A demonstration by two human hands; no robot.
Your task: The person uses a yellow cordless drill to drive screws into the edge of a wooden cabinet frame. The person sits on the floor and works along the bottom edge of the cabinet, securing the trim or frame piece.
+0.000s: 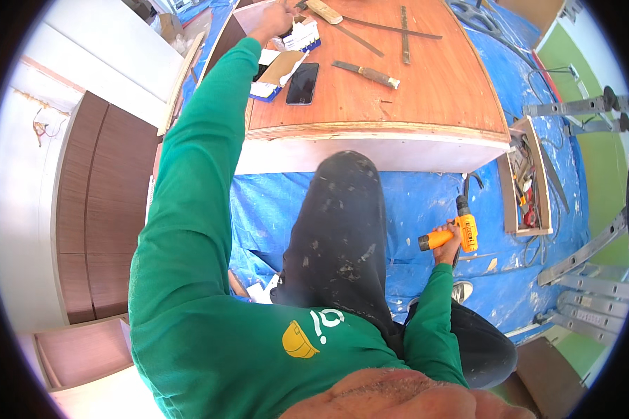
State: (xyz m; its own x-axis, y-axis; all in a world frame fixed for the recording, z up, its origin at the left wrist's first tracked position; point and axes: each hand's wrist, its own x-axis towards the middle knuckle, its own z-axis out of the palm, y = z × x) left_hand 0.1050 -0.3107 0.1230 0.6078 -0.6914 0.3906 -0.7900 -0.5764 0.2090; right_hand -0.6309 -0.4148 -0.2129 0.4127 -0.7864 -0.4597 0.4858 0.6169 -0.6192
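My left hand [275, 19] reaches to the far left of the wooden panel top [440, 91], beside a small white and blue box [302, 35]. Its fingers look pinched together, and what they hold is too small to make out. Nearer lies an opened blue and white carton [267, 89] with its brown flap up, next to a black phone [302, 84]. Low on the right, my right hand [449, 239] is wrapped round the grip of an orange cordless drill [467, 233], whose dark chuck points away from me.
A wooden-handled blade [376, 75], a pale wooden block [324, 10] and thin metal strips [405, 35] lie on the panel. An open wooden toolbox [507, 199] stands right, near aluminium ladders [594, 283]. Blue sheeting [416, 202] covers the floor. Brown cabinets [105, 209] stand left.
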